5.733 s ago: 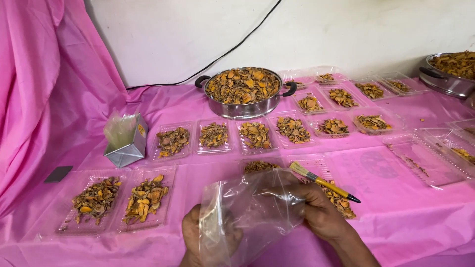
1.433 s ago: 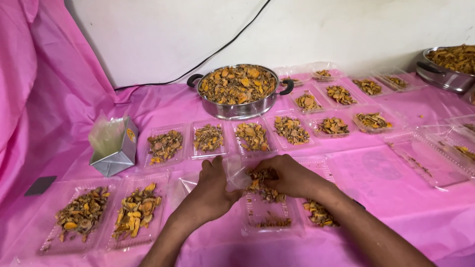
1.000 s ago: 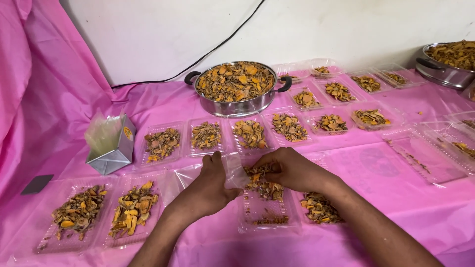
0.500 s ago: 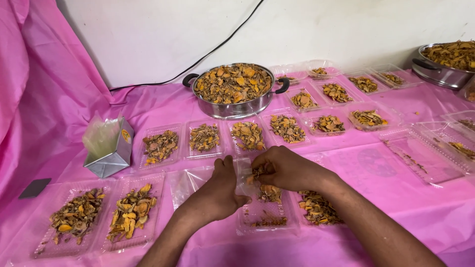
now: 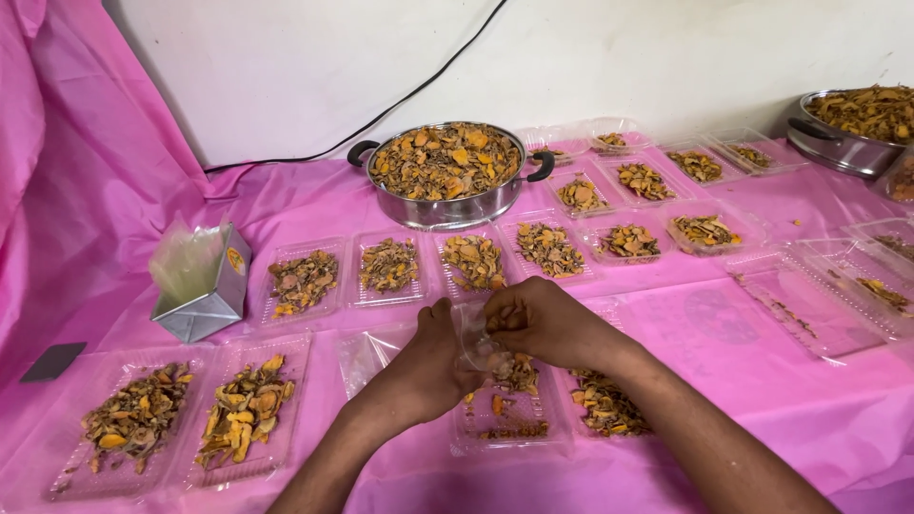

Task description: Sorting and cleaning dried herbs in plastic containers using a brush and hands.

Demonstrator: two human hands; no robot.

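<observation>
My left hand (image 5: 430,360) and my right hand (image 5: 539,322) meet over a clear plastic tray (image 5: 505,433) that holds a few yellow-orange dried slices. Between them they grip a small clear plastic bag (image 5: 472,345); the left hand pinches its edge, and the right hand's fingers are at the bag's mouth with some slices in them. A second tray of slices (image 5: 606,405) lies under my right forearm. A flat clear bag or lid (image 5: 367,350) lies just left of my left hand.
A steel pot (image 5: 446,173) full of dried slices stands at the back centre, another pot (image 5: 850,126) at the far right. Several filled clear trays (image 5: 387,266) lie in rows on the pink cloth (image 5: 743,381). A metal holder of bags (image 5: 202,284) stands left, a dark card (image 5: 52,362) beside it.
Earlier I held a large clear bag and a yellow pen near my lap. Both hands have since moved onto the tray and now work slices into a small bag; the pen is gone.
</observation>
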